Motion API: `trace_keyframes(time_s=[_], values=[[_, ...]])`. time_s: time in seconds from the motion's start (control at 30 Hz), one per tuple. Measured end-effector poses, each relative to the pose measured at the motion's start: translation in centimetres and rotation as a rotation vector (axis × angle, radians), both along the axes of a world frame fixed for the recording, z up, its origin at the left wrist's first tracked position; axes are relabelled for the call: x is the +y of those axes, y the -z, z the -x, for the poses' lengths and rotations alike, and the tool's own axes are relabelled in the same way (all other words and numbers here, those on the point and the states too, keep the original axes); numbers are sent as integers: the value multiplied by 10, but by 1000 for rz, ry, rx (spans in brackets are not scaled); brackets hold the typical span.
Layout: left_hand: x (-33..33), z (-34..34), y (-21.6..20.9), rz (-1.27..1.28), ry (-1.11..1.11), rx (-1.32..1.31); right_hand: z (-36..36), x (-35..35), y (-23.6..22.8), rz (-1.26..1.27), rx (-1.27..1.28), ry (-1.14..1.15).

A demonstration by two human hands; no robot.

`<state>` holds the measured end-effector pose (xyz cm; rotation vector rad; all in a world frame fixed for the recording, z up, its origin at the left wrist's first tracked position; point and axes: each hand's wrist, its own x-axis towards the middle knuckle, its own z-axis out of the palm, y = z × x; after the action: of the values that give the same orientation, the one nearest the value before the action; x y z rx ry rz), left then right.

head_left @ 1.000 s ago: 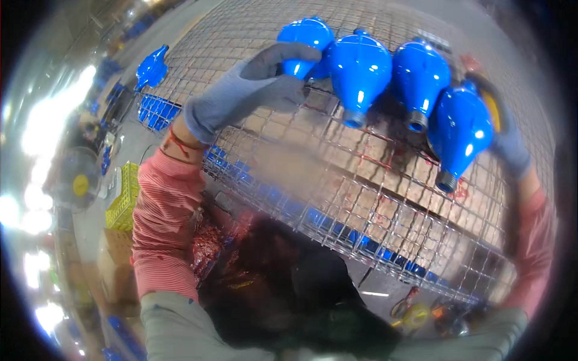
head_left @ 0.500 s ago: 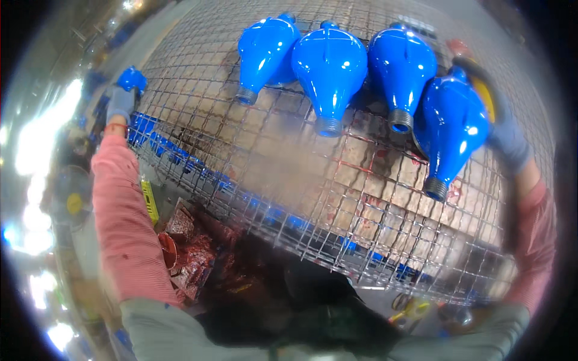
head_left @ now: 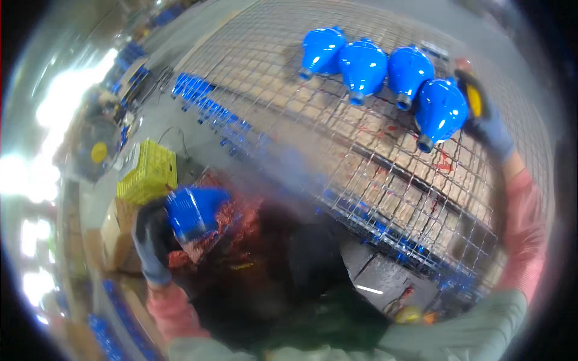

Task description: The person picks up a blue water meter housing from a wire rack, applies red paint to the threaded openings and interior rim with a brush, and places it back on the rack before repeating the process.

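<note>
While the left hand [head_left: 152,242] has its fingers round a blue casting [head_left: 194,212] clear of the wire mesh [head_left: 415,180], an even grip looks wisest; whether the right hand [head_left: 492,127], beside four castings [head_left: 363,66], holds anything, I cannot tell.

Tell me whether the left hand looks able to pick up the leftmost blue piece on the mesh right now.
Probably not without emptying its grip first: the left hand appears to hold another blue piece, well away from the leftmost blue piece on the mesh.
</note>
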<state>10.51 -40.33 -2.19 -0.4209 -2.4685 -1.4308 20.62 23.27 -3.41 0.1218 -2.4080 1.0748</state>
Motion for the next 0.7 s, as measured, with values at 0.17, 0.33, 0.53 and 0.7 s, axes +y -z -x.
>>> trace_keyframes(time_s=[0.17,0.33,0.53,0.7], values=[[-39,-122,92,105,-102,-98,10,15,13,-160,191,55],[-60,-206,195,362,-181,-196,-9,11,-8,-362,253,503],[-95,-250,207,136,-178,-188,-5,-135,-99,-197,522,191],[-108,-247,173,-73,-136,-76,-42,-306,-47,136,274,-178]])
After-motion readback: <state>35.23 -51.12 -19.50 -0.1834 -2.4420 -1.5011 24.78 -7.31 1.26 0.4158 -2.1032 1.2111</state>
